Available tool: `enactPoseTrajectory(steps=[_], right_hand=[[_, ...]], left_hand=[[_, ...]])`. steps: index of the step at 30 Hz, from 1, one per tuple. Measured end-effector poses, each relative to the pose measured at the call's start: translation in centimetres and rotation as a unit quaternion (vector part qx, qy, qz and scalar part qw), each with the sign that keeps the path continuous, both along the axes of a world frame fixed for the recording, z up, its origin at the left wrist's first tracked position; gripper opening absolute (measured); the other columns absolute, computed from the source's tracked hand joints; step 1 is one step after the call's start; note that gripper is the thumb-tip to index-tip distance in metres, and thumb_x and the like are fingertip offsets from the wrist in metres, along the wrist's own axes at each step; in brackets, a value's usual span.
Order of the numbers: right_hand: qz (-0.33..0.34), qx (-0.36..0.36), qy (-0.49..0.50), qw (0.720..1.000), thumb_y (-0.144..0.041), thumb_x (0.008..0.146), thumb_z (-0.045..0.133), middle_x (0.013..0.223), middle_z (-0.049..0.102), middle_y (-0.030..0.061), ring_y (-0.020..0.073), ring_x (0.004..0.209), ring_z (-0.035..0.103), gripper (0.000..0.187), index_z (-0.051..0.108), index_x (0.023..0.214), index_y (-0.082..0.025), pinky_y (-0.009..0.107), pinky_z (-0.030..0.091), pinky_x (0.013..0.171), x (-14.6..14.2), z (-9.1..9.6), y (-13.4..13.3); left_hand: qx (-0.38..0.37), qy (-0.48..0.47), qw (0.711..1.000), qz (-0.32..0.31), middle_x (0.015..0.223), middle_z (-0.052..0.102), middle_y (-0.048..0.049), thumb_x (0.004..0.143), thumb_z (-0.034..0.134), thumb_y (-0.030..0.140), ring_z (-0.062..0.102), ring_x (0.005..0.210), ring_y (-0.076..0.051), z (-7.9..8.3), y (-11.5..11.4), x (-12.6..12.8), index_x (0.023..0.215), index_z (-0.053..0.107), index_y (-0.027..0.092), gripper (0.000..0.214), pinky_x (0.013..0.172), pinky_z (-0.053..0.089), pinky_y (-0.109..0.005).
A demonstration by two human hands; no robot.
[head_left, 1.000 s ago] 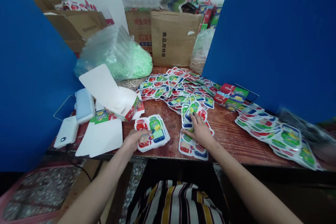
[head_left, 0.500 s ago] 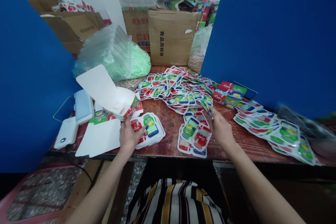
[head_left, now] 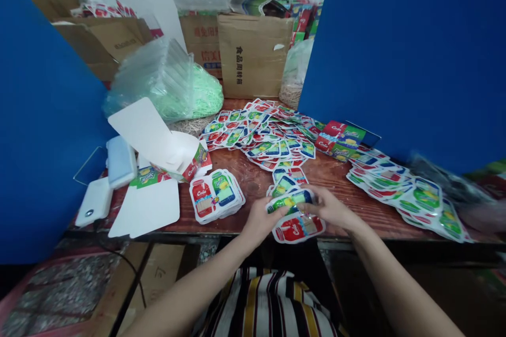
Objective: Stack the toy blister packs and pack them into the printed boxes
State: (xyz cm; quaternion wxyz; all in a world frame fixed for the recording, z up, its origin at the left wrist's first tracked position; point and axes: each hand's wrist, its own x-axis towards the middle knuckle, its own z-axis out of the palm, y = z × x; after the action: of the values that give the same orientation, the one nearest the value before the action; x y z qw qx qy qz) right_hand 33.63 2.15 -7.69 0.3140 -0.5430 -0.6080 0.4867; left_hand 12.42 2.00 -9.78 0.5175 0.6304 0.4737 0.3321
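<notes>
Left hand [head_left: 259,219] moved off neat stack [head_left: 215,195], joins right hand [head_left: 330,208] pinching green packet [head_left: 290,201] at table [head_left: 340,179] front edge, right of stack. Fingertips hidden behind packet; print blurred.

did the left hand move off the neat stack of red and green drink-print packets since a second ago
Yes. The left hand left the neat stack and shifted right, now gripping a green packet with the right hand.
</notes>
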Motion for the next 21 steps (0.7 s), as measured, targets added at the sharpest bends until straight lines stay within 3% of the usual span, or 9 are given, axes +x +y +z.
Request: enactPoseTrajectory(steps=[2,6,10,12,16,21], right_hand=[[0.016,0.007,-0.035,0.999,-0.042,0.069,0.072,0.099,0.065,0.0068,0.0225,0.09,0.062,0.05,0.059,0.11,-0.015,0.036,0.052,0.081,0.8,-1.4,1.6],[0.018,0.087,-0.168,0.982,-0.034,0.067,0.072,0.119,0.055,0.0112,0.025,0.109,0.056,0.045,0.062,0.107,-0.016,0.039,0.043,0.099,1.7,-3.5,4.6],[0.063,0.083,-0.247,0.963,-0.031,0.07,0.069,0.111,0.059,0.0101,0.0233,0.099,0.058,0.045,0.061,0.112,-0.017,0.038,0.046,0.092,1.8,-4.0,5.4],[0.065,0.089,-0.256,0.96,-0.033,0.072,0.068,0.104,0.062,0.0087,0.0233,0.092,0.059,0.043,0.061,0.111,-0.017,0.04,0.047,0.088,1.9,-4.0,5.0],[0.064,0.176,-0.203,0.961,-0.038,0.075,0.067,0.108,0.063,0.0086,0.0249,0.1,0.056,0.032,0.062,0.099,-0.018,0.043,0.042,0.094,2.2,-2.9,4.3],[0.115,0.132,-0.187,0.967,-0.04,0.075,0.067,0.1,0.063,0.0059,0.0185,0.083,0.058,0.039,0.059,0.106,-0.017,0.03,0.049,0.074,2.8,0.1,6.4]], left_hand=[[0.001,0.091,0.996,0.019,0.081,0.07,-0.0055,0.08,0.063,0.038,0.064,0.075,-0.02,-1.1,-0.1,0.7,0.093,0.066,0.013,0.028,0.067,0.048,-0.027],[0.027,0.271,0.962,0.016,0.091,0.071,-0.0094,0.08,0.062,0.037,0.066,0.086,-0.024,-1.4,-0.1,1.3,0.1,0.066,0.017,0.029,0.075,0.048,-0.03],[0.039,0.378,0.925,-0.018,0.098,0.07,-0.0145,0.084,0.058,0.036,0.067,0.092,-0.028,-1.0,-0.1,1.6,0.11,0.061,0.017,0.033,0.078,0.049,-0.034],[0.053,0.397,0.916,-0.031,0.096,0.07,-0.0154,0.085,0.056,0.037,0.068,0.091,-0.029,-1.1,-0.2,1.7,0.113,0.059,0.017,0.034,0.076,0.049,-0.036],[0.06,0.403,0.913,-0.029,0.095,0.07,-0.0157,0.086,0.055,0.04,0.068,0.089,-0.032,-1.1,-0.3,1.8,0.116,0.055,0.017,0.038,0.074,0.05,-0.038],[0.095,0.39,0.915,-0.046,0.094,0.069,-0.0174,0.089,0.043,0.056,0.067,0.089,-0.034,-0.2,-0.2,2.8,0.114,0.056,0.012,0.052,0.075,0.05,-0.04]])
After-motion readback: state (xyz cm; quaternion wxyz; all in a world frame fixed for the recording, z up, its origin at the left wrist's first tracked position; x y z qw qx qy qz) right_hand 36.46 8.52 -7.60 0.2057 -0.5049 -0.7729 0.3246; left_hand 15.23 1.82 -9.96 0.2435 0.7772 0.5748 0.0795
